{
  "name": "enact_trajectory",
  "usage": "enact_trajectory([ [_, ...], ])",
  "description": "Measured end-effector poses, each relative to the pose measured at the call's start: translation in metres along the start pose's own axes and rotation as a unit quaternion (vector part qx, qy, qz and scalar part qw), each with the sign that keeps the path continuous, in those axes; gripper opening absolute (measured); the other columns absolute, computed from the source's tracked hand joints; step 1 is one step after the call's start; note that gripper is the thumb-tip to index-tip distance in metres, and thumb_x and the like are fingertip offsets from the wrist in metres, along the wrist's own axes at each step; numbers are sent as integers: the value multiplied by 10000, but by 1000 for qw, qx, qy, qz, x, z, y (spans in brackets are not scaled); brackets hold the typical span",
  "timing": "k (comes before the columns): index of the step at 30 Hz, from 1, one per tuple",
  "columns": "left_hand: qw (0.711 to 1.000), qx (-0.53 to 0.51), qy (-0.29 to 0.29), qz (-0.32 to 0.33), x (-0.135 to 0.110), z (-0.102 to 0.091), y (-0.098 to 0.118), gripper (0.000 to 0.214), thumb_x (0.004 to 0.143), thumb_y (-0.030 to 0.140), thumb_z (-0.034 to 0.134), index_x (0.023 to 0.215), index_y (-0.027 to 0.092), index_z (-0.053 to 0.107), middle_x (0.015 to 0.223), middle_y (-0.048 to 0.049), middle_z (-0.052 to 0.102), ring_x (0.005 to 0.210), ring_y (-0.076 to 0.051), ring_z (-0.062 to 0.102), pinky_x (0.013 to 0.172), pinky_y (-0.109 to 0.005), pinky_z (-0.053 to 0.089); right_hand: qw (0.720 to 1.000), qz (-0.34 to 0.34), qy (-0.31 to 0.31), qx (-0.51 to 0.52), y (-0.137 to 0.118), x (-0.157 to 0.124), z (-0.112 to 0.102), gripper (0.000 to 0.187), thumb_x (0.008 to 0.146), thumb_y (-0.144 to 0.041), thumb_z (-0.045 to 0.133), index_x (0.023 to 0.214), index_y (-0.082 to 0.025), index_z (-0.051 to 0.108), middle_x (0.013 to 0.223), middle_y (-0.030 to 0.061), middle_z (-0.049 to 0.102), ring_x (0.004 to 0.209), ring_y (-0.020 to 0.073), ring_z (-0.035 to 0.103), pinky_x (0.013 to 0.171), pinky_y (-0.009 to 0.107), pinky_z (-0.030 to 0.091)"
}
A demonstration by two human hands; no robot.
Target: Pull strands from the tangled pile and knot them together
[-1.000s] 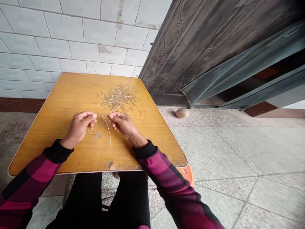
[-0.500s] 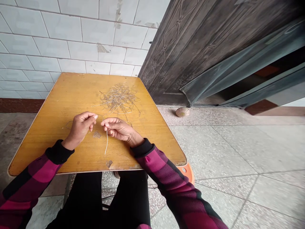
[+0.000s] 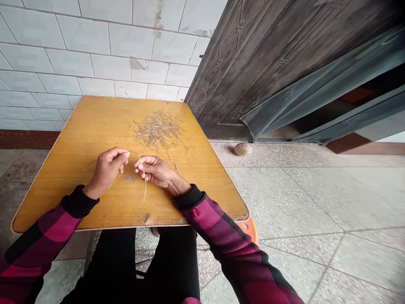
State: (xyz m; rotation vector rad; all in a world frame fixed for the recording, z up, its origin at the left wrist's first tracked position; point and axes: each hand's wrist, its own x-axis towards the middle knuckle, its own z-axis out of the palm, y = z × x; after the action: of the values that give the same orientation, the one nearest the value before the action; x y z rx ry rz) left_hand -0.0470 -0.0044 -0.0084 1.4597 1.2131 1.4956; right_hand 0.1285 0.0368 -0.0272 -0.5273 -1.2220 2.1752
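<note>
A thin, silvery wire is bent between my hands, its loose end hanging over the tabletop. My left hand pinches it between thumb and forefinger, with more thin wire looping behind that hand. Just to the right, my right hand is closed, fingers curled and thumb against them at the wire. The free end crosses in front of those fingertips; the exact contact is too fine to see. Beyond both hands lies a tangled heap of wire.
The yellow wooden table has worn patches near its front edge. White wall tiles rise behind it. A dark carved door stands at the right, with a rounded stone-like object on the floor. Something orange shows beside the table's right corner.
The wire's hanging end has swung slightly right, and its upper part now shows in front of my right fingers instead of emerging below the thumb. My left hand stays almost still.
</note>
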Motion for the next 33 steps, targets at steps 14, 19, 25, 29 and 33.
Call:
enact_trajectory([
  [14, 1000, 11, -11, -10, 2, -2, 1, 135, 796, 278, 624, 728, 162, 638, 561, 36, 540, 409, -55, 454, 405, -183, 381, 998, -14, 36, -54, -3, -2, 4, 280, 623, -351, 841, 795, -165, 723, 675, -26, 663, 534, 41, 583, 495, 142, 479],
  [19, 1000, 18, -7, -10, 3, -2, 2, 140, 791, 281, 627, 720, 160, 635, 571, 34, 550, 410, -53, 458, 406, -184, 387, 998, -13, 38, -52, -4, -2, 4, 289, 618, -345, 844, 806, -164, 720, 672, -27, 661, 530, 42, 572, 494, 149, 473],
  [25, 1000, 4, -4, -5, 2, -2, 0, 141, 799, 279, 632, 723, 159, 635, 581, 34, 550, 422, -53, 459, 414, -188, 392, 998, -23, 28, -48, -3, -2, 2, 258, 654, -336, 823, 818, -171, 710, 703, -30, 662, 531, 37, 572, 504, 151, 477],
  [29, 1000, -12, -5, -5, 2, -3, -1, 143, 809, 281, 630, 731, 162, 636, 591, 34, 547, 427, -54, 459, 411, -188, 399, 998, -31, 24, -45, -2, -1, 1, 242, 660, -329, 821, 804, -169, 710, 697, -31, 658, 524, 34, 570, 503, 148, 469],
  [33, 1000, -22, -1, -3, 2, -2, -1, 158, 811, 287, 631, 714, 163, 620, 601, 33, 548, 432, -53, 462, 421, -193, 400, 998, -31, 28, -42, -2, -1, 2, 259, 635, -334, 836, 783, -163, 709, 689, -30, 656, 521, 35, 574, 492, 142, 461],
])
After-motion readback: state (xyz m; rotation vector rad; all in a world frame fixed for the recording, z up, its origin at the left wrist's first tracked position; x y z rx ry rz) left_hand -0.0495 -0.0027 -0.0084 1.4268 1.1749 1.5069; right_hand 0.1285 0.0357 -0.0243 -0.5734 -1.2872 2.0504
